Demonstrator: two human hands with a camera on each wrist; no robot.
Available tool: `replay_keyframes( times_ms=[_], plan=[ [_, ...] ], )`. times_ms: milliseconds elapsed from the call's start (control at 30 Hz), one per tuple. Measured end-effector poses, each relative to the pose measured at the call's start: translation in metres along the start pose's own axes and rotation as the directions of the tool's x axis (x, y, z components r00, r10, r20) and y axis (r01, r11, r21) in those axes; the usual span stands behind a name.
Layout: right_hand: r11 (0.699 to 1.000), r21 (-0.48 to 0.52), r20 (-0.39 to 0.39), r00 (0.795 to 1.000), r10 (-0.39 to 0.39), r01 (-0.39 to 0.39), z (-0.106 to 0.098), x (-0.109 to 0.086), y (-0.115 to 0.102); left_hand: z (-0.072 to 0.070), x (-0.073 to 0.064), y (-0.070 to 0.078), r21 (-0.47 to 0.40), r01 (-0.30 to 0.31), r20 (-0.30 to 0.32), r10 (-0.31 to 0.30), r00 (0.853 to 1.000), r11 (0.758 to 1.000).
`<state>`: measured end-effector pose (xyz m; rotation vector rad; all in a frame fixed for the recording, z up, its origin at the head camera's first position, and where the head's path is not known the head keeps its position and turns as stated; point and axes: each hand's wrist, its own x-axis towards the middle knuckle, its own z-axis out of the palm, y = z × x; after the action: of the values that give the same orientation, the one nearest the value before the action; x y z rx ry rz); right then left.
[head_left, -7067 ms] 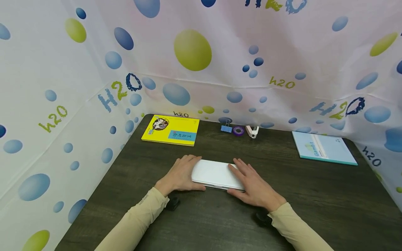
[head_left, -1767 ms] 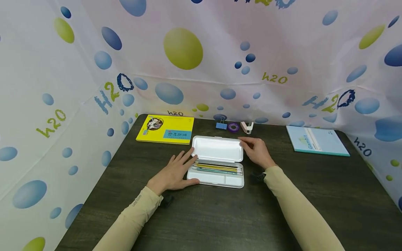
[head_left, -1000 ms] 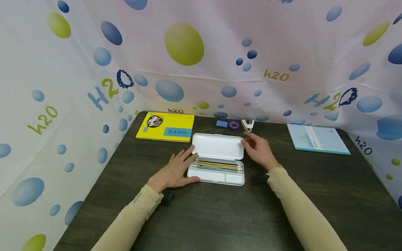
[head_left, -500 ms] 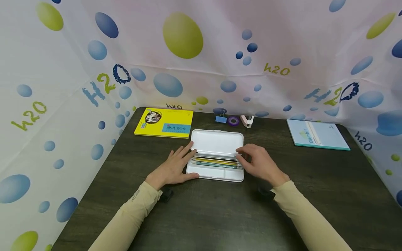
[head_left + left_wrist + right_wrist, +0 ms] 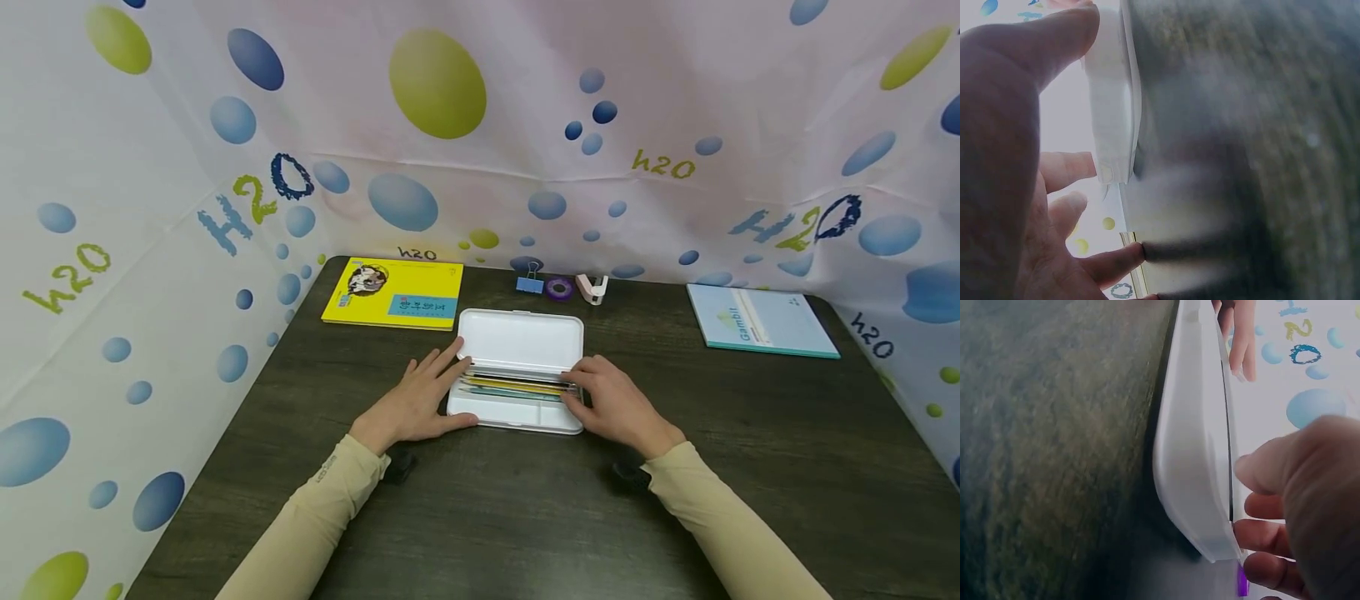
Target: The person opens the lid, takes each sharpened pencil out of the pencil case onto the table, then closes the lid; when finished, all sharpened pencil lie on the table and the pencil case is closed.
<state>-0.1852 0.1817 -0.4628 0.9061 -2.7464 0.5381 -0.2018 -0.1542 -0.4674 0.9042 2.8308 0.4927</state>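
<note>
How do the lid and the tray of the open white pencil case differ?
The lid has nothing in it; the tray holds several pencils. In the head view, the lid is on the far side, the tray on the near side. The lid's inside is undivided, while the tray is partitioned. Both are white with rounded corners.

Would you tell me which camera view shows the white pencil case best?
The head view, because it shows the open pencil case from above, the inside of its lid and the pencils in its tray. The left wrist and right wrist views show mainly its outer wall, close up.
</note>
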Motion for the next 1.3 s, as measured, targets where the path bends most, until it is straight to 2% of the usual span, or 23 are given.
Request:
replay_keyframes(
  times_ms=[500,800,1067,1300],
  plan=[
    [1.0,0.002,0.044,0.999,-0.031,0.031,0.0015,0.0007,0.0027,0.0016,0.0004,0.0008,-0.005,0.007,0.003,-0.007,1.0,1.0],
    [0.997,0.073,0.042,0.999,-0.023,0.019,0.0015,0.0009,0.0047,0.0009,0.0012,0.0005,-0.012,0.008,0.001,-0.008,1.0,1.0],
    [0.984,0.166,0.092,0.995,0.048,-0.063,-0.0003,0.0005,0.0064,0.0002,0.0016,0.0005,-0.009,0.013,0.006,-0.013,1.0,1.0],
    [0.981,0.188,0.087,0.996,0.03,-0.045,-0.001,0.0005,0.0082,-0.0001,0.0017,0.0019,-0.012,0.023,0.006,-0.023,1.0,1.0]
  ],
)
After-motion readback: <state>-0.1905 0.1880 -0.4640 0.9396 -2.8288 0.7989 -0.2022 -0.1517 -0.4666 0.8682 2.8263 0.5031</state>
